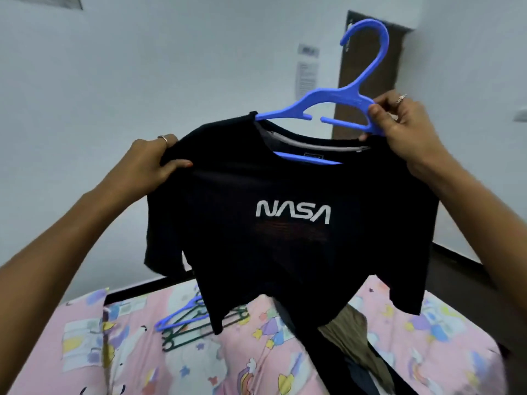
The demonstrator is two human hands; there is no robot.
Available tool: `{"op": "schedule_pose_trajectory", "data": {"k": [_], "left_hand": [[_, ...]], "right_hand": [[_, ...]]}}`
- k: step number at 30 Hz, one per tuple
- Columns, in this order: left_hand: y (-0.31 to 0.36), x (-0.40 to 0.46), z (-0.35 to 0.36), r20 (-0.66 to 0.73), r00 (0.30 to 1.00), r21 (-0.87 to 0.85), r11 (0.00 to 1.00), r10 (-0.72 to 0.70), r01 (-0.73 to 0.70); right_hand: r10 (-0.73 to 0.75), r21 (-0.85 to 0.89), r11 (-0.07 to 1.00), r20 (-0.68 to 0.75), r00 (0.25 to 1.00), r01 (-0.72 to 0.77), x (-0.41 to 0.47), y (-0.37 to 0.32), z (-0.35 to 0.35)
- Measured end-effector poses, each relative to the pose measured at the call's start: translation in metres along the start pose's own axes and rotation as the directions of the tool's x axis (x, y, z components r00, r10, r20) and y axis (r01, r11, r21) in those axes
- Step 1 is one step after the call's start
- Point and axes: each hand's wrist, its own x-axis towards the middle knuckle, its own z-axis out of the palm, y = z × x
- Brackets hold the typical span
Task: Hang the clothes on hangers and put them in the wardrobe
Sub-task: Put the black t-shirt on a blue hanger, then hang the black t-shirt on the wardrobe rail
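Observation:
A black T-shirt (285,252) with white NASA lettering hangs in the air before me. A blue plastic hanger (336,99) sits tilted in its neck opening: the left arm is inside the shirt, the right arm sticks out above the collar. My left hand (154,163) grips the shirt's left shoulder. My right hand (399,124) pinches the hanger's right arm together with the shirt's right shoulder. The hanger's hook points up to the right.
Below lies a bed with a pink cartoon-print sheet (256,366). Spare hangers (188,323), one blue and some dark green, lie on it at centre left. A pile of dark and olive clothes (350,343) lies at lower right. A brown door (368,67) stands behind.

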Motion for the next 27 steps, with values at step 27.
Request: {"op": "schedule_pose_trajectory", "data": {"k": [27], "left_hand": [[0.432,0.093,0.098,-0.288,0.696,-0.484,0.527,0.658,-0.699]], "right_hand": [[0.423,-0.554,0.571,-0.434,0.795,-0.606,-0.244,-0.093,-0.412]]}}
